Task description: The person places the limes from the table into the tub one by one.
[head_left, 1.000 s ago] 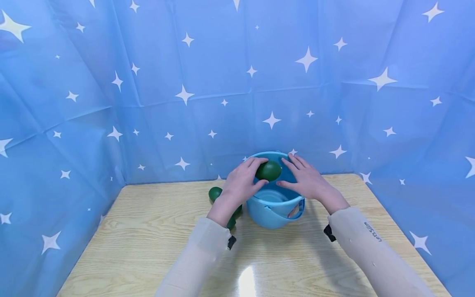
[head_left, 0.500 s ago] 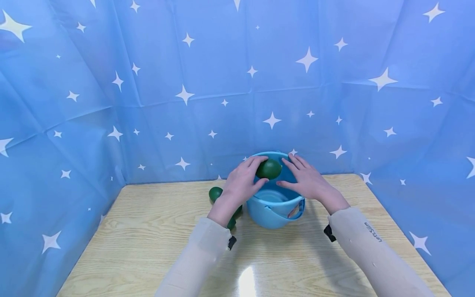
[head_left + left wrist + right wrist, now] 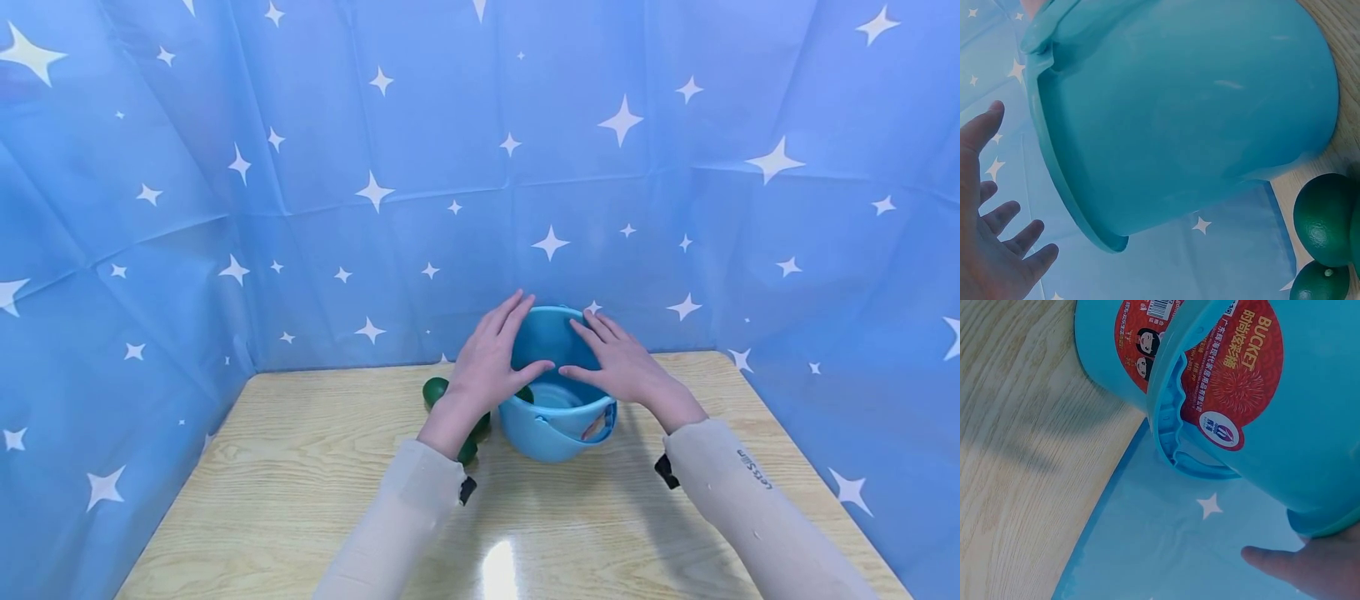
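Observation:
A light blue bucket [image 3: 551,437] stands upright on the table, its handle hanging down the near side. My left hand [image 3: 487,358] is spread over the bucket's left rim with nothing in it. Inside the bucket, partly covered by that hand, a dark green lime [image 3: 527,395] shows near the left wall. My right hand [image 3: 618,362] lies at the right rim with its fingers straight and apart. In the right wrist view, the rim overlaps part of the right hand [image 3: 1329,569]. Left of the bucket are several more limes [image 3: 1325,219], partly hidden by my left forearm in the head view.
The wooden table [image 3: 315,483] extends to both sides and toward me. A blue curtain with white stars [image 3: 420,217] hangs behind and at both sides. A red label [image 3: 1235,369] is stuck on the bucket's wall.
My left hand has let go of the lime and straightened its fingers. The lime has dropped from above the rim down into the bucket. The right hand has not moved.

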The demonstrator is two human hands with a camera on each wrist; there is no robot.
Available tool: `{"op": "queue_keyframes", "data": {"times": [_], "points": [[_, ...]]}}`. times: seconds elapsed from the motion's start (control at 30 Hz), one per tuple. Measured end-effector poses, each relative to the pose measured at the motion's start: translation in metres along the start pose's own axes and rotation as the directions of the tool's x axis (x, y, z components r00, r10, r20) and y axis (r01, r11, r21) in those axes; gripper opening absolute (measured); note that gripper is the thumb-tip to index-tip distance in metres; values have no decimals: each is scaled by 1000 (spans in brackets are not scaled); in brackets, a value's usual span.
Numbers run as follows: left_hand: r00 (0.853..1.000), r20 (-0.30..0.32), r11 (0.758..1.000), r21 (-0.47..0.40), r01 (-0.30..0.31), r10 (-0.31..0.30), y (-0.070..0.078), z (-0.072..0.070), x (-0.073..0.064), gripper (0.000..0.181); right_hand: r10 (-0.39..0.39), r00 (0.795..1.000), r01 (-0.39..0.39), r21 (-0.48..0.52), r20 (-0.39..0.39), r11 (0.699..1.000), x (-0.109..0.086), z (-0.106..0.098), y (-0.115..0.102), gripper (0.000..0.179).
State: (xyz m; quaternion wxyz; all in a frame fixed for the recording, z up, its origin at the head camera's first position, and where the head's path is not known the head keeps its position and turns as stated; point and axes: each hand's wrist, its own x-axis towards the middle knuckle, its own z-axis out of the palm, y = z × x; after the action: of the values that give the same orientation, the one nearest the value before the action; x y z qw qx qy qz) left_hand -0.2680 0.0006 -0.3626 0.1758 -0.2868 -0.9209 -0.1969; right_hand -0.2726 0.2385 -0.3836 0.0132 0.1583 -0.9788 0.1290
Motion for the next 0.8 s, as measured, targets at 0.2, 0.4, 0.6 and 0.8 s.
{"op": "queue_keyframes", "data": {"times": [0.2, 0.4, 0.6, 0.8], "points": [[1000, -2, 1000, -3, 5, -5, -1, 1, -2, 91, 2, 1000, -2, 2, 0, 1000, 0, 0, 0, 88], [1000, 1, 1000, -11, 12, -12, -2, 0, -4, 89, 1, 1000, -1, 8, -6, 1000, -1, 1, 1, 88], [1000, 9, 1000, -13, 25, -25, -4, -1, -7, 88, 2, 1000, -2, 11, -7, 1000, 0, 2, 1, 89], [999, 4, 999, -20, 38, -38, -6, -1, -9, 87, -2, 1000, 2, 12, -7, 1000, 0, 1, 2, 88]]}}
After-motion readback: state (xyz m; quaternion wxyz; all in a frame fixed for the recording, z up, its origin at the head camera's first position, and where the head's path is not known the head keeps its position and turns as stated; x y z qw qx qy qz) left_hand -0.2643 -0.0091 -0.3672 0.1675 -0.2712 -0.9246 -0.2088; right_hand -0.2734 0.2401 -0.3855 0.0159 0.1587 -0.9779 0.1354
